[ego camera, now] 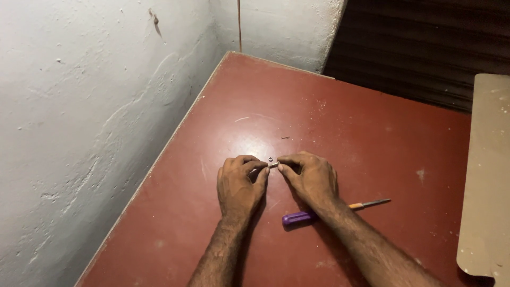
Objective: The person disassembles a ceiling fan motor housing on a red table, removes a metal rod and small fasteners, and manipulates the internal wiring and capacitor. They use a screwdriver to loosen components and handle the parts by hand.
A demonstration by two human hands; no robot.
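Observation:
My left hand (240, 183) and my right hand (311, 178) rest on a dark red table (340, 122), fingertips meeting. Between them they pinch a small grey metal part (272, 162), like a tiny bolt with a nut on it. Both hands' fingers are curled around it. A screwdriver with a purple handle (297, 217) and an orange-collared metal shaft (372, 203) lies on the table under my right wrist, which hides its middle.
A rough white wall (90, 117) runs along the table's left edge and meets another wall at the far corner. A beige board (486, 175) lies at the table's right side. A tiny dark speck (285, 137) sits beyond the hands. Dark slats fill the back right.

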